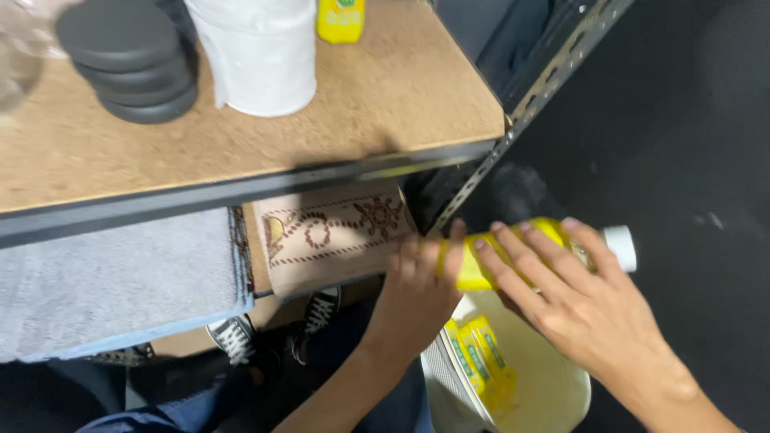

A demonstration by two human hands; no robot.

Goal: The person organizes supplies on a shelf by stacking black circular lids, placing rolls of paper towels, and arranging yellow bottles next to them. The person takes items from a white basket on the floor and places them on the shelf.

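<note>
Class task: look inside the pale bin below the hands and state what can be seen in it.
Inside the bin lie yellow packets. The right hand and yellow bottle cover its upper part, hiding anything there.

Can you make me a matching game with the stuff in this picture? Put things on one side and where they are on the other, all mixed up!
Things:
1. yellow bottle
2. white paper roll
3. grey towel
4. yellow packets

Places:
A. on the lower shelf
B. inside the white bin
C. held in both hands, left hand and right hand
D. standing on the top shelf

Pairs: 1-C, 2-D, 3-A, 4-B
</note>
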